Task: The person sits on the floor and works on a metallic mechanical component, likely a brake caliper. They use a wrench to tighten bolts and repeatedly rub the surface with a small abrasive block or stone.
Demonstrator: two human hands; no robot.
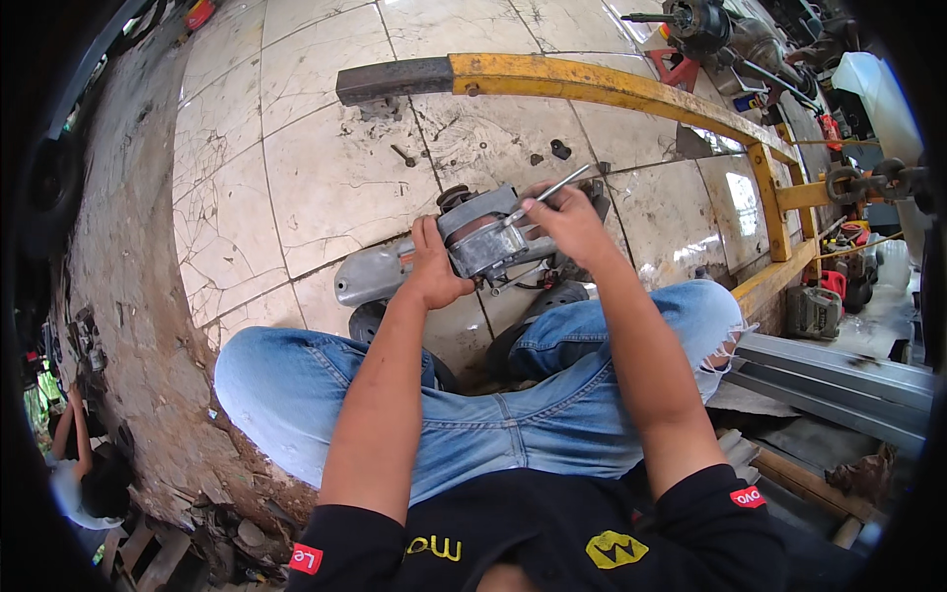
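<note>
Cracked pale tile floor [335, 187] spreads under the work, grimy and strewn with debris; taking the unit as the clock's centre and twelve as straight ahead of the person, a dirt strip [138, 247] borders it at nine. Next largest, a yellow frame [612, 87] arches from eleven over to three, leaving the ground before the person free to work on. Steel rails [838, 380] lie between three and four, and a grey canister [815, 313] stands just past three, among workshop clutter. Well off at eight is another person [84, 483].

Between the person's bent knees sits the grey metal unit [481, 249], on the floor, probably so that its weight rests there and both hands can reach it. A long casing [367, 275] sticks out at nine; whether it is joined on, I cannot tell.

The left hand [432, 268] clasps the unit's nine o'clock side, fingers up and thumb along the near edge, seemingly to brace it. The right hand [567, 222], at two, pinches a slim silver rod [554, 193] slantwise, its lower end at the unit's top, a grip that suits fine control. Smallest, a loose bolt [402, 155] lies near eleven.
</note>
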